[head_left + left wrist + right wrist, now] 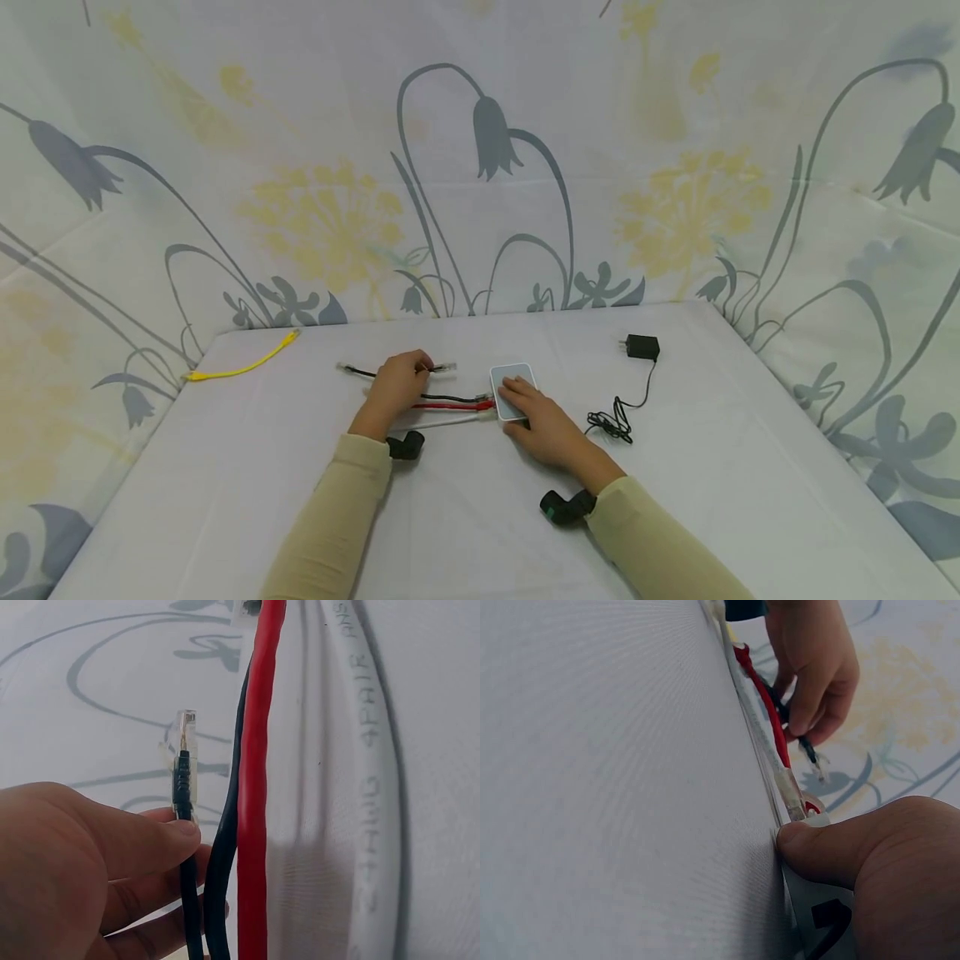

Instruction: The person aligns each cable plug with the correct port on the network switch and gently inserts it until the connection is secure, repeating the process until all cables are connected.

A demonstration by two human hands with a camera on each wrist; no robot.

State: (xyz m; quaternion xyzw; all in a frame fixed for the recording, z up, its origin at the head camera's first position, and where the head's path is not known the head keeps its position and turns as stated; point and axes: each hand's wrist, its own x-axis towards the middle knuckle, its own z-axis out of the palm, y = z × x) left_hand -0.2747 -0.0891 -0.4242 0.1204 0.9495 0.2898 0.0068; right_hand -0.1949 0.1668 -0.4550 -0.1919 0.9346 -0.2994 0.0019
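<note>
My left hand (401,379) pinches a short black network cable (184,862) between thumb and fingers, just behind its clear plug (186,735). The cable's other end lies to the left in the head view. My right hand (551,429) holds a small white network switch (510,408), fingers over its grey top and thumb at the near edge. Another black cable (453,398), a red cable (255,787) and a white cable (375,765) run side by side to the switch's left side. My left hand covers part of them in the head view.
A yellow network cable (247,368) lies at the table's back left. At the right is a black power adapter (642,347), its thin cord (615,423) bunched beside my right hand. Patterned cloth (487,217) stands behind the white table (465,533).
</note>
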